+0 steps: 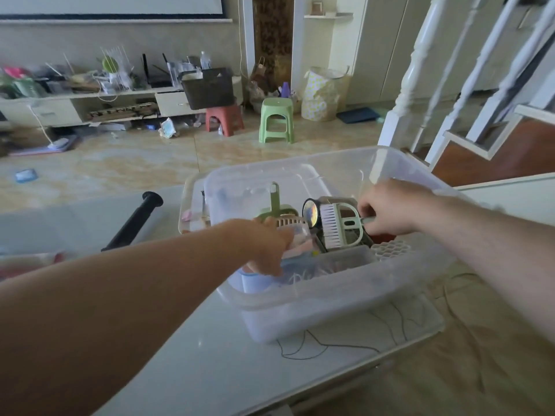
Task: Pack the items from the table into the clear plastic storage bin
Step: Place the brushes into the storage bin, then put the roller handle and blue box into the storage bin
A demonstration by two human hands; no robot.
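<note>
Both hands are inside the bin (399, 175), which sits on the desk (210, 355) at centre frame, its near corner overhanging toward 5 o'clock. The left hand (267, 250) reaches in at the bin's 8 o'clock corner, fingers curled down round a pale pink-and-clear packet (300, 240) lying over a blue-rimmed tub (250, 280). The right hand (387, 208) is at the bin's 3 o'clock side, fingers pinched on the thin handle of the green brush (339, 226), which stands tilted against a round mirror (310, 213). Just past these, toward 12 o'clock, a green scoop (274, 205) stands with its handle up. A white honeycomb piece (390, 249) lies at the near right of the bin.

Still on the desk at 9 o'clock, well apart from the bin, lies a black pump (132, 223), so packing looks unfinished.

Risks, as I judge them: the bin is already crowded, and the brush leans instead of lying flat; letting go of it could tip it onto the mirror or leave it proud of the rim. Pressing the packet down hard could shift the tub beneath. The bin sits near the desk edge, so a push from either hand toward 5 o'clock could slide it off. The long pump may not fit unless the upright pieces are laid down first.
</note>
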